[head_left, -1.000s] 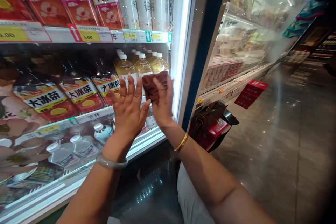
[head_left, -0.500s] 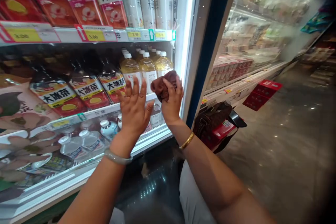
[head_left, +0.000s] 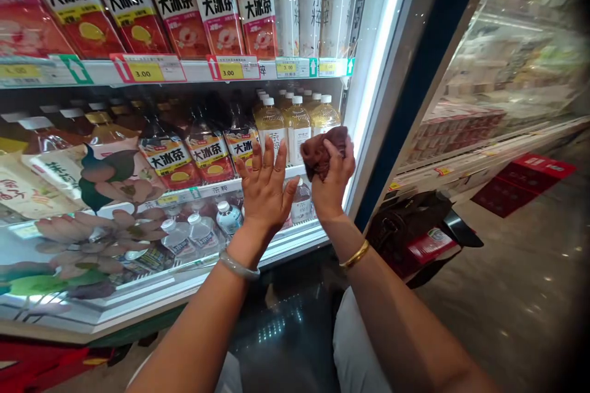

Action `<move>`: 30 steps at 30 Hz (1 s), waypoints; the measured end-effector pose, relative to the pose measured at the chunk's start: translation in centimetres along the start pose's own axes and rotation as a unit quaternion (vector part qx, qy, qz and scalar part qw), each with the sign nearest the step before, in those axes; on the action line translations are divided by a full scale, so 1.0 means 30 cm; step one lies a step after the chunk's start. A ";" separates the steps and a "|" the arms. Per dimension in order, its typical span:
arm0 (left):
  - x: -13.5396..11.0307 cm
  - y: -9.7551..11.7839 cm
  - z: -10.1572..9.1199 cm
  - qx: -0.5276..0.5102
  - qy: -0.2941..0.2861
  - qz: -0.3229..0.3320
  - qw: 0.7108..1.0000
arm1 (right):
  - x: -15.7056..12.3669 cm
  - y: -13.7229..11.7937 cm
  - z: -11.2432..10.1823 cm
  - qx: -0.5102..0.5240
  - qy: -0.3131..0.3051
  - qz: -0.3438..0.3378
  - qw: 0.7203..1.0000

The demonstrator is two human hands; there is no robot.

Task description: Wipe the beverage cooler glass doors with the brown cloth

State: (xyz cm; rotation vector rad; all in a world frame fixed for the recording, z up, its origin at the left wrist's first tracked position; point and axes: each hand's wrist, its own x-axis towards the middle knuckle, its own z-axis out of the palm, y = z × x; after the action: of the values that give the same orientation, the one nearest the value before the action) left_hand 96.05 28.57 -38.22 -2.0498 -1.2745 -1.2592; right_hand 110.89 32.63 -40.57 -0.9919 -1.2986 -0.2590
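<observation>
A crumpled brown cloth (head_left: pixel 318 156) is bunched in my right hand (head_left: pixel 335 178), near the right side of a glass-fronted drinks cooler. My left hand (head_left: pixel 265 193) is raised beside it with fingers spread, holding nothing; whether its palm touches the glass I cannot tell. Behind the hands, bottles of yellow drink (head_left: pixel 297 116) and dark iced tea bottles (head_left: pixel 207 150) stand on the middle shelf. A bright light strip (head_left: pixel 380 43) runs down the cooler's right edge, close to the cloth.
Flower decals (head_left: pixel 87 245) mark the glass at lower left. To the right stand a dark frame post (head_left: pixel 424 67), a black bag (head_left: pixel 391 221) and a red box (head_left: pixel 520 184) by a second refrigerated case. Something red (head_left: pixel 41 362) lies at lower left.
My view has swung left, so the cooler and both hands appear further right and more bottles show. The cloth stays in my right hand; my left hand remains spread.
</observation>
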 end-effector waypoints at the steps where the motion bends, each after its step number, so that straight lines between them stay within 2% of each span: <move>1: -0.001 -0.006 -0.003 0.000 0.000 -0.006 1.000 | -0.032 -0.034 0.021 -0.002 -0.018 -0.010 1.000; 4: -0.003 -0.022 -0.019 -0.002 -0.003 -0.015 1.000 | -0.110 -0.109 0.068 -0.001 -0.077 -0.063 0.995; 7: -0.004 -0.034 -0.049 -0.001 -0.007 -0.025 1.000 | -0.098 -0.106 0.060 0.002 -0.102 -0.120 0.987; 10: -0.010 -0.049 -0.080 0.012 -0.007 -0.036 0.999 | -0.026 -0.074 0.039 0.011 -0.040 -0.085 0.996; 13: -0.023 -0.070 -0.101 0.023 -0.005 -0.042 0.999 | -0.006 -0.106 0.062 0.013 0.038 -0.021 0.999; 15: -0.031 -0.089 -0.112 0.029 -0.004 -0.046 0.999 | -0.044 -0.171 0.097 0.016 0.033 -0.024 0.999; 18: -0.038 -0.119 -0.136 0.035 0.002 -0.058 0.998 | -0.124 -0.272 0.141 0.036 -0.024 -0.051 0.998; 21: -0.037 -0.147 -0.176 0.047 0.009 -0.078 0.996 | -0.137 -0.303 0.148 0.057 -0.053 -0.073 0.994; 23: -0.035 -0.162 -0.206 0.057 0.016 -0.091 0.994 | -0.099 -0.285 0.141 0.068 -0.040 -0.079 0.994; 26: -0.040 -0.182 -0.243 0.070 0.025 -0.095 0.993 | -0.046 -0.267 0.153 0.079 0.037 -0.051 0.995; 28: -0.048 -0.197 -0.257 0.077 0.029 -0.086 0.993 | -0.061 -0.294 0.179 0.072 0.074 -0.048 0.994; 30: -0.059 -0.213 -0.267 0.078 0.033 -0.076 0.994 | -0.118 -0.349 0.209 0.056 0.054 -0.076 0.994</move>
State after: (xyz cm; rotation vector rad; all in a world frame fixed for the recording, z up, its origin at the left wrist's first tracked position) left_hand 86.41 25.10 -36.39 -1.8178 -1.4722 -1.2389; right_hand 98.57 29.85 -39.20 -0.7752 -1.2776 -0.3492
